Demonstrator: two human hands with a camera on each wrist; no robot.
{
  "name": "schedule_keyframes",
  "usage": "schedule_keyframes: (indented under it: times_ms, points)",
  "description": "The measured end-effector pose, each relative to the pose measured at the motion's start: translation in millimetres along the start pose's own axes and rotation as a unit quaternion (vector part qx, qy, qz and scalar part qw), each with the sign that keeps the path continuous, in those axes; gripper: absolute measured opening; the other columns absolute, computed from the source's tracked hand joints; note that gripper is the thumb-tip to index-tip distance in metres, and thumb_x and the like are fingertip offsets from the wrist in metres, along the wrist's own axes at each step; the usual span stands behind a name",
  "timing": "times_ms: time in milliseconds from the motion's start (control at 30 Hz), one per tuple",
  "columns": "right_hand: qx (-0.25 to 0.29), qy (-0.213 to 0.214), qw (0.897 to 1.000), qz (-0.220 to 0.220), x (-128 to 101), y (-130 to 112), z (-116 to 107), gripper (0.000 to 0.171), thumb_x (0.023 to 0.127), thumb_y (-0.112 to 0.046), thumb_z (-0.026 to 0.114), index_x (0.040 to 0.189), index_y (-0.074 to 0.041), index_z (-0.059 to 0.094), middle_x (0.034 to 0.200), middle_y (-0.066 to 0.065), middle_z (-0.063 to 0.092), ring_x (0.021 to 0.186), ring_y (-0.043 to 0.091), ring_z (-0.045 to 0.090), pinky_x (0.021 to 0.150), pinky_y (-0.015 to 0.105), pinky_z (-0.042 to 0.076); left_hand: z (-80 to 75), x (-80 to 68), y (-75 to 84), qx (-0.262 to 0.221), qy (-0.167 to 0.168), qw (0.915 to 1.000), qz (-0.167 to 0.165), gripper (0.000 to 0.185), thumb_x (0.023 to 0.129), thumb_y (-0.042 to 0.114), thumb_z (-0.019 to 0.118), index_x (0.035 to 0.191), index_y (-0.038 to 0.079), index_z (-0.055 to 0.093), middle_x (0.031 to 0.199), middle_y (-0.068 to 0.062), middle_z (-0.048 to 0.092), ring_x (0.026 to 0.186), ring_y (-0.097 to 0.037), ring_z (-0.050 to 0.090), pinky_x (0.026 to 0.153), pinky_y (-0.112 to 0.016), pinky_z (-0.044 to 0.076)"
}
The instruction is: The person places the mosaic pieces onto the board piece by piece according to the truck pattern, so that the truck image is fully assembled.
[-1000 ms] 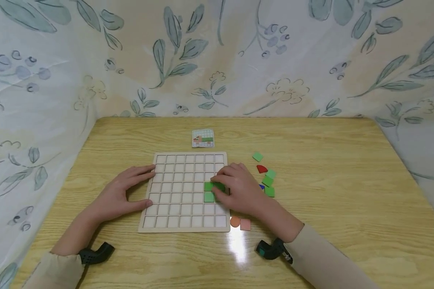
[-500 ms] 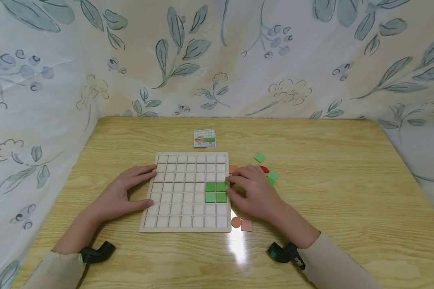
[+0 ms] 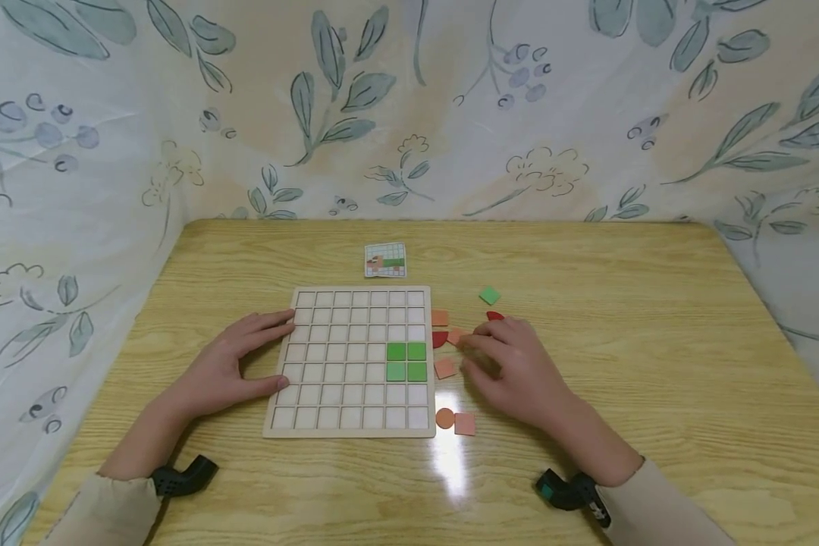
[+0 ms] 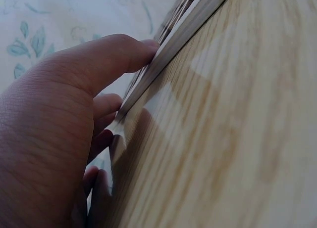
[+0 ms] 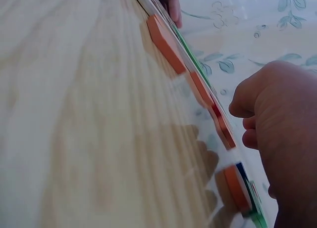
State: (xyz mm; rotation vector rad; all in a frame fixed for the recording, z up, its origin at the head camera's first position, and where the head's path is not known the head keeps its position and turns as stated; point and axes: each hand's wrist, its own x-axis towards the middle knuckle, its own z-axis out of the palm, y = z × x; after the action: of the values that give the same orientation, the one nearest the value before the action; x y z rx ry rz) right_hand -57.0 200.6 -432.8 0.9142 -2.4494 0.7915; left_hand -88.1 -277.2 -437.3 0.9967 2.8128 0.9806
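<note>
A square wooden grid board (image 3: 341, 353) lies on the table, with a two-by-two block of green square tiles (image 3: 396, 351) in cells at its right edge. My left hand (image 3: 235, 364) touches the board's left edge, thumb and fingers spread apart; the left wrist view has the thumb on the rim. Right of the board, my right hand (image 3: 515, 371) is over the loose pieces, its fingers loosely bent and nothing visible between them. Near its fingertips are an orange square (image 3: 445, 368) and a red quarter-round piece (image 3: 440, 339). Some loose tiles are hidden beneath this hand.
A small picture card (image 3: 385, 260) lies beyond the board. An orange disc (image 3: 445, 418) and a pink square (image 3: 465, 424) sit by the near right corner. Further back are another orange tile (image 3: 440, 318), a green tile (image 3: 489, 295) and a red piece (image 3: 494, 315).
My right hand has moved from the green tiles on the board rightward to the loose pieces, uncovering the green block and the orange and red pieces beside the board. The left hand stays put.
</note>
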Motion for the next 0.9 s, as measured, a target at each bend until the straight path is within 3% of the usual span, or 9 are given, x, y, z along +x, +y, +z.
schedule_keyframes:
  times_ms: [300,500,700,900]
  points:
    - [-0.015,0.018,1.000,0.021,-19.9,13.3,-20.8,0.027,0.085,-0.008,0.085,0.111,-0.002,0.084,0.108,0.007,0.076,0.096,0.030,0.066,0.085,0.049,0.047,0.2,0.5,0.1,-0.004,-0.001,1.0000,-0.002,0.082,0.087,0.028,0.096,0.160,0.018,0.059,0.169,-0.001,0.047,0.155,-0.035,0.040,0.123,-0.017,0.019]
    - [-0.009,0.019,0.999,0.039,-34.1,21.2,-33.0,0.027,0.084,-0.010,0.085,0.110,-0.003,0.083,0.106,0.007,0.076,0.098,0.029,0.065,0.088,0.046,0.044,-2.4,0.8,1.6,0.000,-0.004,1.0000,-0.001,0.081,0.088,0.029,0.094,0.160,0.017,0.059,0.169,-0.002,0.047,0.155,-0.039,0.040,0.124,-0.021,0.021]
    - [-0.005,0.007,0.999,0.048,-40.8,23.4,-36.5,0.028,0.083,-0.010,0.089,0.109,-0.003,0.083,0.109,0.007,0.075,0.099,0.028,0.063,0.085,0.041,0.042,-0.5,0.7,0.1,-0.006,-0.003,1.0000,-0.005,0.083,0.086,0.028,0.096,0.160,0.019,0.059,0.170,0.001,0.047,0.156,-0.034,0.040,0.122,-0.015,0.018]
    - [-0.004,-0.008,0.999,0.043,-43.5,26.8,-35.8,0.026,0.081,-0.008,0.090,0.106,-0.005,0.084,0.109,0.006,0.075,0.099,0.027,0.064,0.087,0.043,0.044,0.9,1.6,-0.4,-0.009,-0.003,0.9999,-0.005,0.084,0.085,0.027,0.097,0.160,0.019,0.059,0.170,0.001,0.046,0.156,-0.030,0.039,0.121,-0.013,0.017]
